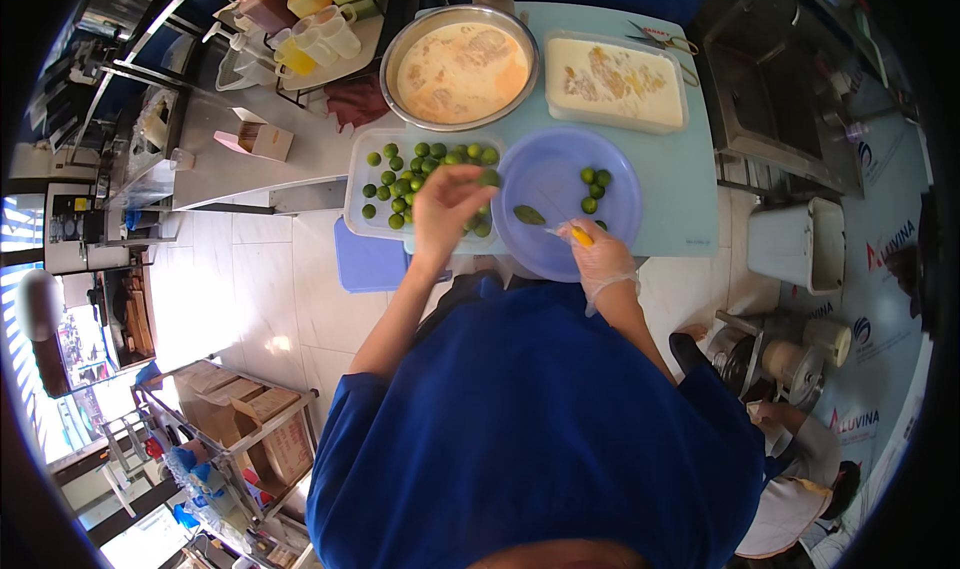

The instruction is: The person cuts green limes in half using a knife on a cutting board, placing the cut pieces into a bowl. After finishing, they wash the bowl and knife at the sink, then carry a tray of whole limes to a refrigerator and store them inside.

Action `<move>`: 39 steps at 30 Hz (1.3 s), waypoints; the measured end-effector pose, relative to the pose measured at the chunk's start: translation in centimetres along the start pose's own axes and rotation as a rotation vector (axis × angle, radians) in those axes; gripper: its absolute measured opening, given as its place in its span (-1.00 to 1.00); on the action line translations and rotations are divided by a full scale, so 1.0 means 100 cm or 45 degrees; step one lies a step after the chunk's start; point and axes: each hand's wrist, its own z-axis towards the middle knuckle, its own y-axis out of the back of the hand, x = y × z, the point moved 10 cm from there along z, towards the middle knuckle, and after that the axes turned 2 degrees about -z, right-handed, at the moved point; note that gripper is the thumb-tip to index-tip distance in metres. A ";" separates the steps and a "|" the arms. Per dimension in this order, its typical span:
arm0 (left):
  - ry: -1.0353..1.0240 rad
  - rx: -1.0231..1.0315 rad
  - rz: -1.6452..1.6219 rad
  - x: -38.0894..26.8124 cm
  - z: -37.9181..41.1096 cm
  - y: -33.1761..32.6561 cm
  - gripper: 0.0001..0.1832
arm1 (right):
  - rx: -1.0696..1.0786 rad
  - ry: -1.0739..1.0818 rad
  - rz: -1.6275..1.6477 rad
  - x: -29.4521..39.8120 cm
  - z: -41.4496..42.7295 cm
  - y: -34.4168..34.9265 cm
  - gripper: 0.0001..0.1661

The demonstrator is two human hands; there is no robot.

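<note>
Between the thumb and fingertips of my bare left hand (448, 207) is a small green lime (489, 179), at the left rim of a blue-purple plastic basin (536, 250). My right hand (606, 260) wears a clear plastic glove and grips a knife by its yellow handle (581, 236). The thin blade points up and left over the basin and is hard to make out. A green leaf (529, 215) and several limes (597, 191) lie in the basin. Under and beyond my left hand, a white plastic tray (360, 220) holds many more limes (396, 222).
Beyond the basin stand a steel bowl (384, 81) of creamy orange liquid and a rectangular tub (616, 117) of pale mixture. Scissors (660, 42) lie by the tub. A sink (780, 81) and a grey bin (787, 243) are at right. Another person (795, 494) is at lower right.
</note>
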 end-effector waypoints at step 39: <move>0.656 0.391 -0.876 0.048 0.011 -0.084 -0.68 | -0.272 -0.191 -0.052 -0.011 -0.014 0.040 -0.71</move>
